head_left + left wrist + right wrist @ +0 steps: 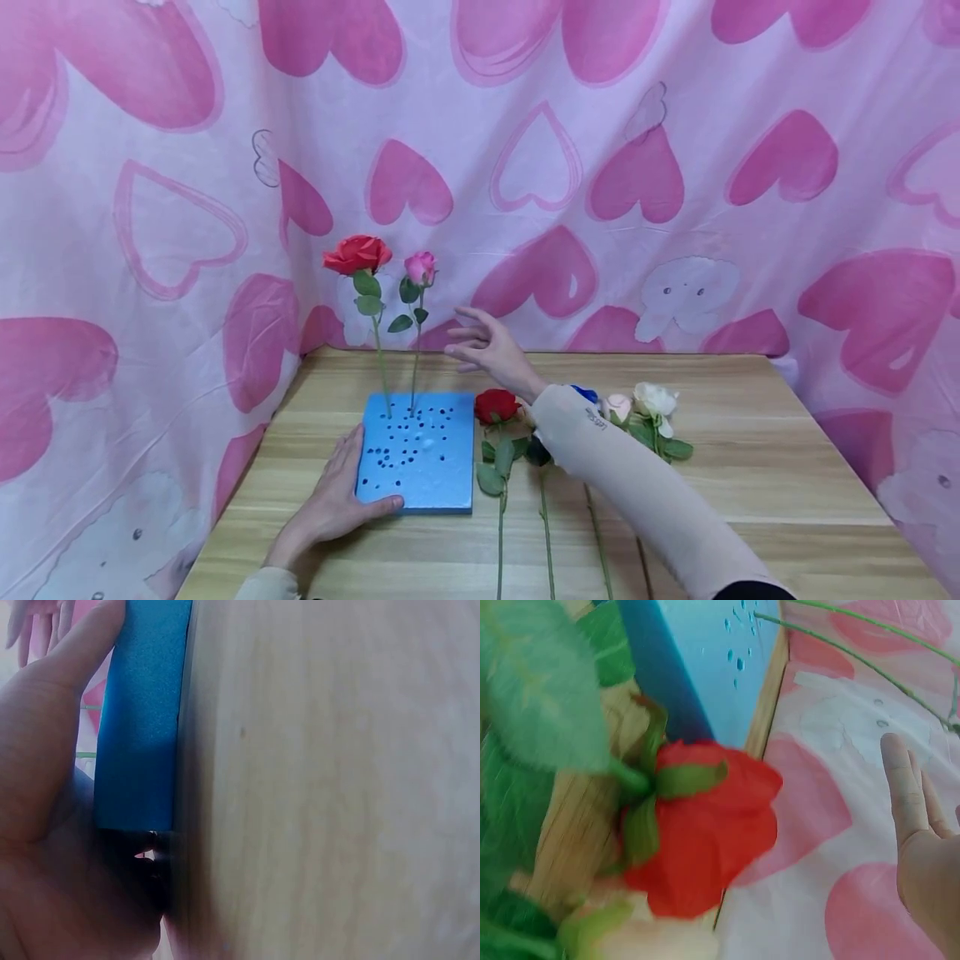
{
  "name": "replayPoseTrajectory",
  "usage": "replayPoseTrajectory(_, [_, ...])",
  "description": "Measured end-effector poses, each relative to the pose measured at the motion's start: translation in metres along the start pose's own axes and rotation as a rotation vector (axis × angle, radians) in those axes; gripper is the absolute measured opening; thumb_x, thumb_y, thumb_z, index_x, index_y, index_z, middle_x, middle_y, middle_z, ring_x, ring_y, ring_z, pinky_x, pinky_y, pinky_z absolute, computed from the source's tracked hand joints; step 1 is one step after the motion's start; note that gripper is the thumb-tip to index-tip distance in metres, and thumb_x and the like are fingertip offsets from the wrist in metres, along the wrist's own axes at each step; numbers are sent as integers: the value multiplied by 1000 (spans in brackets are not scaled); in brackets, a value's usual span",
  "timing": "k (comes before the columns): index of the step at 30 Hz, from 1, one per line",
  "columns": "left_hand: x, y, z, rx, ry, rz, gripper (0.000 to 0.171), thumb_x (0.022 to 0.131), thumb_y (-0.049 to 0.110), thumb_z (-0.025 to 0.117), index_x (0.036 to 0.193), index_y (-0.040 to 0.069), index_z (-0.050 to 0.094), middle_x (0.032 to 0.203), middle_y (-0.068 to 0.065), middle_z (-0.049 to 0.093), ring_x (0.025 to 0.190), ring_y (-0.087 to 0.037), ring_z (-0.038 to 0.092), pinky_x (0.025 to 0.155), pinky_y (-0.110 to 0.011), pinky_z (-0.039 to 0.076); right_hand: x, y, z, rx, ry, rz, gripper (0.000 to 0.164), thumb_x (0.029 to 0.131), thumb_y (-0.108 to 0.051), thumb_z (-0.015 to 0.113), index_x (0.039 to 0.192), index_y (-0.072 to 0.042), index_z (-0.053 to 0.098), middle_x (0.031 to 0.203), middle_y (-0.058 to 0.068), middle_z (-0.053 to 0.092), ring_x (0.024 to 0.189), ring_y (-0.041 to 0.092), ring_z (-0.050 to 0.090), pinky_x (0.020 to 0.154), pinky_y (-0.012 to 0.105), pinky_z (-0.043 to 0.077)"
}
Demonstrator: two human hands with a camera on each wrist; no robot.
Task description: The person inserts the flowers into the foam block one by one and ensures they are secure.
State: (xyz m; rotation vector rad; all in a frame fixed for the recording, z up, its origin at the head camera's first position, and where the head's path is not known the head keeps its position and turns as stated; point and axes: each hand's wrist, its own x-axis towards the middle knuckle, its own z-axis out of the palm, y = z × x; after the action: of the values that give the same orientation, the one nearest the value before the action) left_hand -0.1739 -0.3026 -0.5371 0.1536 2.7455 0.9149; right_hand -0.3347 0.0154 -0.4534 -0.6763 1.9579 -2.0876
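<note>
A blue foam block, pitted with many holes, lies on the table. Two artificial roses stand upright in its far part: a red rose on the left and a pink rose beside it. My left hand rests against the block's near left corner, fingers along the left side and thumb on the near edge; the left wrist view shows the block's side by the thumb. My right hand hovers right of the pink rose's stem, fingers extended and apart from it, holding nothing.
Right of the block lie a second red rose, a blue flower, a pale pink rose and a white rose, stems toward the near edge. My right sleeve passes over them. A heart-patterned cloth hangs behind the table.
</note>
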Motion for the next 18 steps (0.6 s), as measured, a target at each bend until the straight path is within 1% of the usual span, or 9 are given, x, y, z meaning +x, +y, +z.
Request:
replayPoseTrajectory(3, [0, 0, 0, 3, 1, 2, 147, 88, 72, 85, 177, 5, -11, 186, -25, -6, 170, -53, -7, 135, -70, 3, -8, -4, -12, -20, 2, 0, 75, 104, -20, 83, 168, -27, 47, 154, 16, 65, 130, 35, 73, 100, 61, 65])
replayPoseTrajectory(6, [0, -1, 0, 4, 3, 6, 147, 88, 72, 84, 177, 4, -11, 186, -25, -6, 170, -53, -7, 136, -70, 3, -15, -8, -25, -41, 4, -3, 77, 104, -20, 83, 170, -23, 44, 156, 17, 63, 133, 35, 71, 99, 61, 65])
replayPoseTrajectory(10, [0, -1, 1, 2, 10, 15, 146, 88, 72, 84, 177, 4, -10, 186, -25, -5, 170, -53, -6, 136, -70, 3, -25, -18, -44, -54, 13, -23, 75, 106, -11, 78, 172, -17, 41, 157, 21, 62, 131, 40, 71, 99, 69, 62])
replayPoseTrajectory(14, [0, 0, 1, -3, 9, 17, 146, 88, 72, 84, 177, 4, -9, 186, -25, -5, 170, -52, -6, 136, -70, 3, -35, -28, -62, -58, 36, -30, 73, 108, -3, 72, 172, -19, 41, 156, 23, 63, 125, 41, 75, 99, 72, 60])
replayPoseTrajectory(18, [-1, -1, 0, 9, 6, 10, 146, 88, 72, 84, 177, 5, -10, 186, -25, -6, 170, -52, -6, 136, -70, 4, -43, -36, -75, -59, 47, -31, 72, 108, -5, 73, 172, -22, 43, 156, 23, 62, 128, 39, 74, 100, 71, 59])
